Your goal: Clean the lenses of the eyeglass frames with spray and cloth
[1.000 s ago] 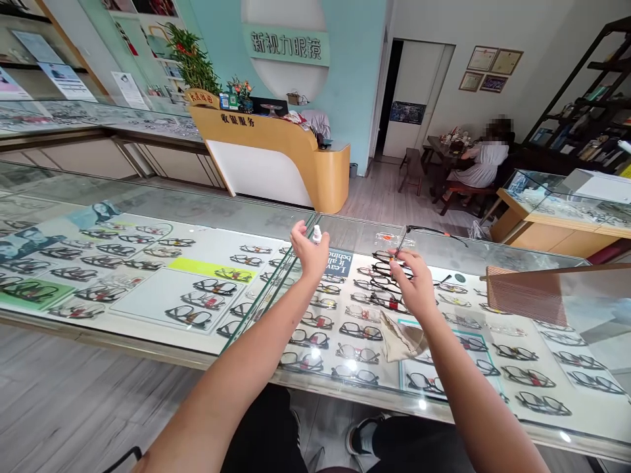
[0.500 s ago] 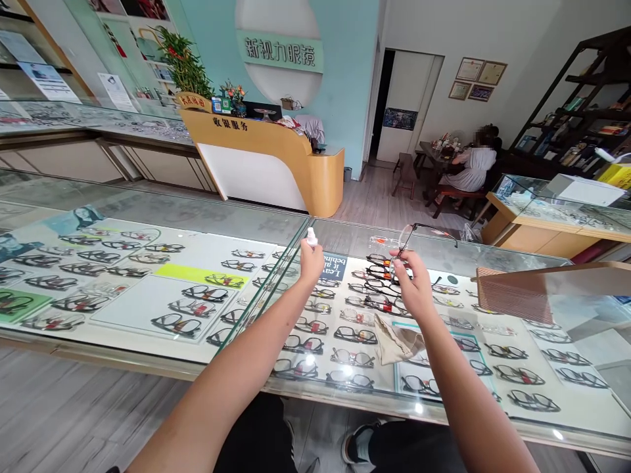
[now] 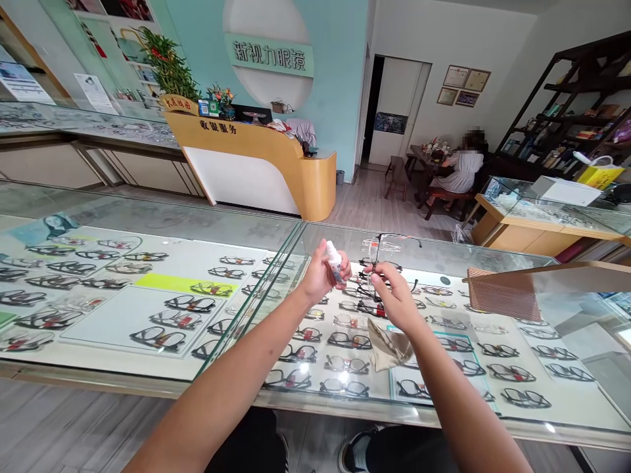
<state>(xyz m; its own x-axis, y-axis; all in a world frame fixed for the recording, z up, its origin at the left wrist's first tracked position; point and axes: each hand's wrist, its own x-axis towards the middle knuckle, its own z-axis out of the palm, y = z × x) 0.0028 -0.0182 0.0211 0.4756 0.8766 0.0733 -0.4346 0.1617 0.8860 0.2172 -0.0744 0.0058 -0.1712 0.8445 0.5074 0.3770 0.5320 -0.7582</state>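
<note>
My left hand (image 3: pixel 321 274) is closed around a small white bottle (image 3: pixel 335 263), its cap tilted up and left, above the glass counter. Just to its right, my right hand (image 3: pixel 393 292) pinches a pair of dark-rimmed glasses (image 3: pixel 378 253) by the frame; one temple reaches out to the right. The bottle and the glasses are close but apart. Below my right hand a beige cloth (image 3: pixel 387 345) lies on the glass. Under the glass are rows of spectacle frames (image 3: pixel 349 339).
A brown ribbed board (image 3: pixel 503 295) stands on the counter at the right. Beyond the counter are a yellow cash desk (image 3: pixel 318 187) and a seated person (image 3: pixel 466 167) at a dark table. Another glass showcase (image 3: pixel 537 213) stands at the far right.
The bottle has turned and now shows its label, nearer the glasses. My right hand has moved left with the glasses, which are held more upright. The view has shifted slightly.
</note>
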